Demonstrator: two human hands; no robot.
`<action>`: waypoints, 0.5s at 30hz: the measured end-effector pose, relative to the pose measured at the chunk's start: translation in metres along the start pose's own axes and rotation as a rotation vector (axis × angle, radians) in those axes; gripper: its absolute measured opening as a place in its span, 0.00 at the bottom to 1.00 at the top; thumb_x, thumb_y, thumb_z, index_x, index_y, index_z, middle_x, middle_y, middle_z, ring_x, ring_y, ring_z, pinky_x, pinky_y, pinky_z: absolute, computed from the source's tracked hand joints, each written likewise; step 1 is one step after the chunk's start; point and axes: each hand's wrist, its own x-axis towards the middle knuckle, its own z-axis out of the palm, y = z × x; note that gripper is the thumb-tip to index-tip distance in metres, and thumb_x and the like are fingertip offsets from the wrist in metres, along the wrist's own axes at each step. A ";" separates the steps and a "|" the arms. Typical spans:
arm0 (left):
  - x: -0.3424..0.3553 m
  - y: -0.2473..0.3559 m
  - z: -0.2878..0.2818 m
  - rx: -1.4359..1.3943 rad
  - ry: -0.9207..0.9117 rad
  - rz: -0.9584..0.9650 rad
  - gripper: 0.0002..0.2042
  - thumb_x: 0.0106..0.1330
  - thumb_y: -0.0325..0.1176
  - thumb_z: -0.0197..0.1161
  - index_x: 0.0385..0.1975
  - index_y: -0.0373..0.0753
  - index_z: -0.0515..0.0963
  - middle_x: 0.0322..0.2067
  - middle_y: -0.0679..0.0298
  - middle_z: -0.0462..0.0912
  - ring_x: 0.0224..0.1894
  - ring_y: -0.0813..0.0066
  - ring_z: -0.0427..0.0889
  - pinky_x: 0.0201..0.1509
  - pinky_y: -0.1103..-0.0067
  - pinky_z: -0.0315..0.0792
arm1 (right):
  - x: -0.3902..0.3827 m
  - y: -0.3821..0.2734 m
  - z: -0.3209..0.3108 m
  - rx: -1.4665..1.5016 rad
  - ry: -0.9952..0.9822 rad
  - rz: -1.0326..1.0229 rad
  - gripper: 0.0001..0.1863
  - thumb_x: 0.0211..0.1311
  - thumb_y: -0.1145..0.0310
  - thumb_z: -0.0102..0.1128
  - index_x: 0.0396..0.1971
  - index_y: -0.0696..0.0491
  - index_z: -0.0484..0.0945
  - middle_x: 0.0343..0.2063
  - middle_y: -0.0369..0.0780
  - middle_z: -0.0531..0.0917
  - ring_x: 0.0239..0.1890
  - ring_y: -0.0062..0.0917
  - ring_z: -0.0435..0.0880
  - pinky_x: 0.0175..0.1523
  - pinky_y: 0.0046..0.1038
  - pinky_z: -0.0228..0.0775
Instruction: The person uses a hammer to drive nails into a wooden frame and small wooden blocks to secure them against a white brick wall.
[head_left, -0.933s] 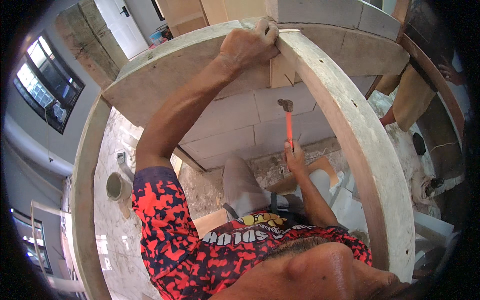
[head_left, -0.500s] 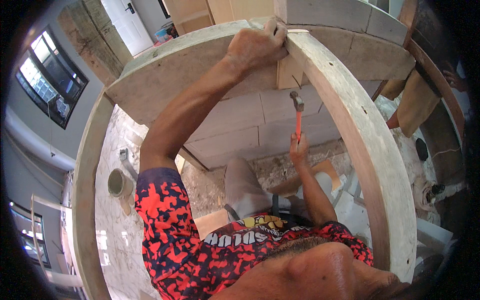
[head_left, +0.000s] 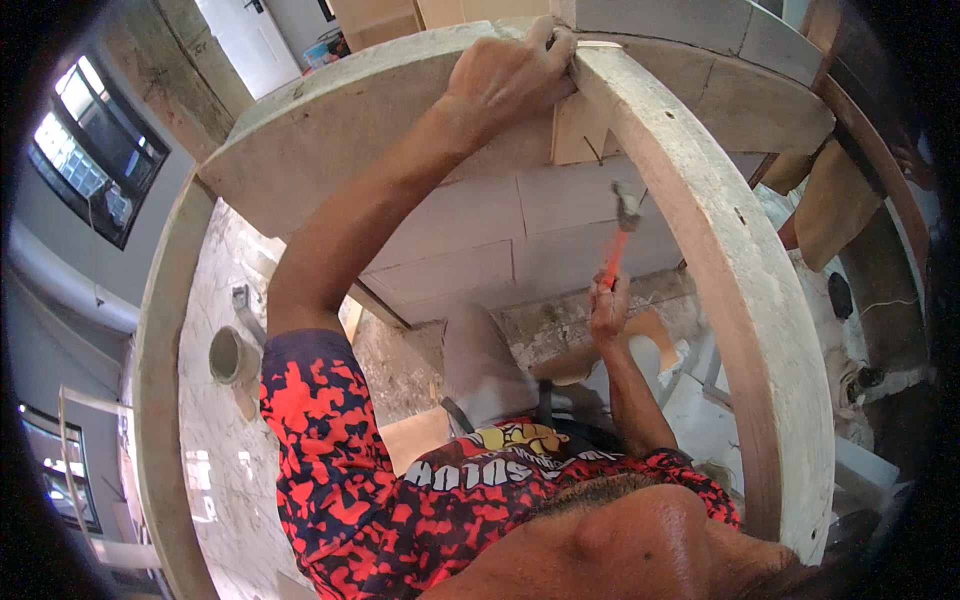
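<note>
Holds hammer in right hand, fist closed around handle. Points away from grip, leaning right, head apart from nail in wooden block beyond. Curls left hand farther off, over back beam, exact hold unclear. Has curved side beam at right, narrowing room.

Below the hammer, printed across the red-and-black shirt: large white letters, seen upside down; nearer the hammer, a line of smaller white lettering, too small to read.
</note>
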 end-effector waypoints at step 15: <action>-0.018 -0.006 -0.055 -0.095 0.059 -0.069 0.10 0.55 0.30 0.56 0.33 0.30 0.71 0.29 0.53 0.75 0.23 0.63 0.80 0.23 0.75 0.76 | 0.026 -0.045 -0.061 0.016 -0.165 0.019 0.28 0.56 0.44 0.51 0.40 0.55 0.61 0.20 0.37 0.67 0.17 0.19 0.64 0.21 0.21 0.58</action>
